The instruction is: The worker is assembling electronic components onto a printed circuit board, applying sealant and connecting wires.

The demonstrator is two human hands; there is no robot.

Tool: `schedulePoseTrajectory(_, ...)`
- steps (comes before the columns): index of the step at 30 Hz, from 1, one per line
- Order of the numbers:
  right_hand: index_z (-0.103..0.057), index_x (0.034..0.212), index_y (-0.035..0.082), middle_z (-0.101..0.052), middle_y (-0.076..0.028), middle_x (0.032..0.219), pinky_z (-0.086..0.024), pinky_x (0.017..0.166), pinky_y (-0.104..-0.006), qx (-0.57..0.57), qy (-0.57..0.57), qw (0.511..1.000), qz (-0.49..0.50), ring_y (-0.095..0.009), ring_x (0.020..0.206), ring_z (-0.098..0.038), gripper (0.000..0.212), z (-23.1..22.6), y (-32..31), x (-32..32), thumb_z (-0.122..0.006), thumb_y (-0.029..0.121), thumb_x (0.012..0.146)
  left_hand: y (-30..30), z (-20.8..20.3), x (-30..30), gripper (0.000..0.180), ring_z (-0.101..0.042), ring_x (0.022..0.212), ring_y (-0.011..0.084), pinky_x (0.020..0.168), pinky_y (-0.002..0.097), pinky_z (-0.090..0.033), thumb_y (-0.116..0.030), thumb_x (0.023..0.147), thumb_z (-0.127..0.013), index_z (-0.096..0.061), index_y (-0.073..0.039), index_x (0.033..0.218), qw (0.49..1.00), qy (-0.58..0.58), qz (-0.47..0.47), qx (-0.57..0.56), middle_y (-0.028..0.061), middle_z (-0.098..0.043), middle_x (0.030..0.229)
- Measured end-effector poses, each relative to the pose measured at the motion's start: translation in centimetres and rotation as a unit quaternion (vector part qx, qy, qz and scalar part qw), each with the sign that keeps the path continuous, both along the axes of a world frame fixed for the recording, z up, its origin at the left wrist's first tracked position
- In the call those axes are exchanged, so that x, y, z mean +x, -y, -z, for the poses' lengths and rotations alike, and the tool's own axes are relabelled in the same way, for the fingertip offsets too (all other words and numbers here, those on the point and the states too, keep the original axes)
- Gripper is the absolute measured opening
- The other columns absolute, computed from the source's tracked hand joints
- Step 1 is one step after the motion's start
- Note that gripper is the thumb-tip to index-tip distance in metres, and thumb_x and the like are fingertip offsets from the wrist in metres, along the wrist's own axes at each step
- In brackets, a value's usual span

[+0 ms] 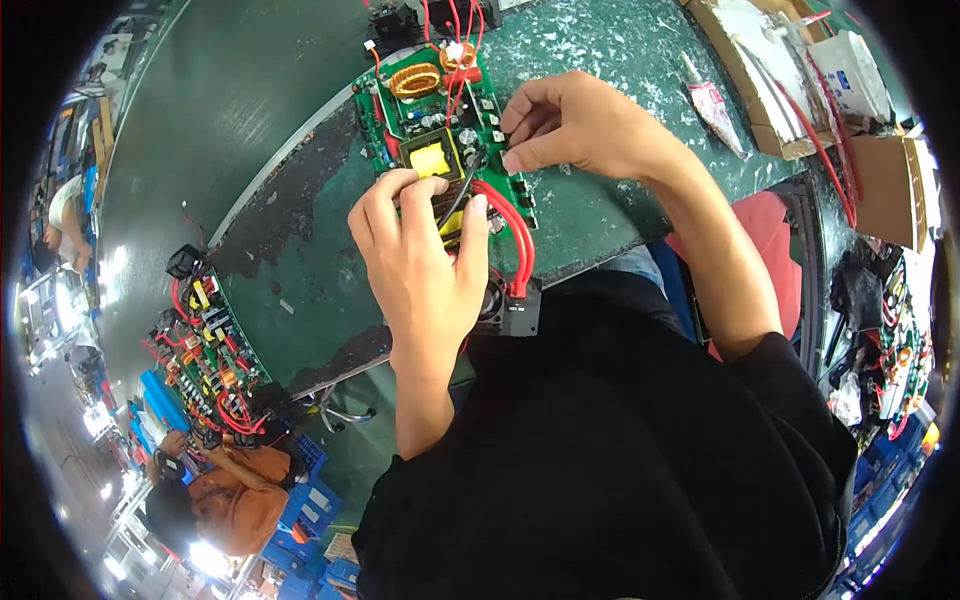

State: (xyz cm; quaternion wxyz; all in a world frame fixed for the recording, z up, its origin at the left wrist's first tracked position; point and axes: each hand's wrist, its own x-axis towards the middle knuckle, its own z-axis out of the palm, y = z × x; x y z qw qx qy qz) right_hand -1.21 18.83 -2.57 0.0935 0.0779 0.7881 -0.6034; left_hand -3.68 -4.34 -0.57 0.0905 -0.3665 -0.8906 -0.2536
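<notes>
The circuit board (497,172) is green, with a yellow-and-black block (430,160), copper-orange coils (412,71) and red wires (524,238); one cable (459,202) is black. The tabletop (620,45) is dark green, flecked with white in parts and blotched black in others. The tube (711,106) is white with red markings, the cardboard box (887,190) tan, the person's shirt (600,450) black, the crates (313,508) blue.
</notes>
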Motion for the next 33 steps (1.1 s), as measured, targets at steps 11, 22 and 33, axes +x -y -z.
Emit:
schedulePoseTrajectory(11, -0.062, 0.111, -0.001, -0.065, -0.003, 0.090, -0.054, 0.077, -0.0281, 0.048, -0.027, 0.998, -0.030, -0.012, 0.085, -0.062, 0.044, -0.5, 0.7, 0.7, -0.086, 0.005, 0.074, -0.1, 0.1, 0.1, 0.028, -0.050, 0.112, 0.0367, 0.095, 0.0482, -0.044, -0.023, 0.088, -0.073, -0.063, -0.002, 0.104, 1.000, 0.001, 0.000, -0.005, 0.0153, -0.056, 0.117)
schedulePoseTrajectory(22, -0.057, 0.118, 0.001, -0.063, -0.006, 0.091, -0.056, 0.079, -0.0305, 0.051, -0.061, 0.995, -0.061, -0.015, 0.083, -0.063, 0.057, -0.5, 0.2, 1.3, -0.088, 0.010, 0.071, 0.0, 0.0, 0.0, 0.028, -0.051, 0.112, 0.0364, 0.095, 0.0481, -0.043, -0.022, 0.088, -0.074, -0.063, -0.003, 0.105, 1.000, -0.003, -0.003, -0.011, 0.0150, -0.056, 0.117)
schedulePoseTrajectory(33, -0.056, 0.117, 0.000, -0.065, -0.010, 0.087, -0.056, 0.078, -0.0333, 0.123, -0.079, 0.988, -0.051, -0.021, 0.081, -0.066, 0.060, -0.6, 1.0, 1.3, -0.090, 0.015, 0.070, -0.1, 0.2, 0.0, 0.027, -0.051, 0.111, 0.0360, 0.095, 0.0472, -0.043, -0.023, 0.087, -0.075, -0.064, -0.004, 0.102, 1.000, -0.010, -0.006, -0.008, 0.0144, -0.056, 0.116)
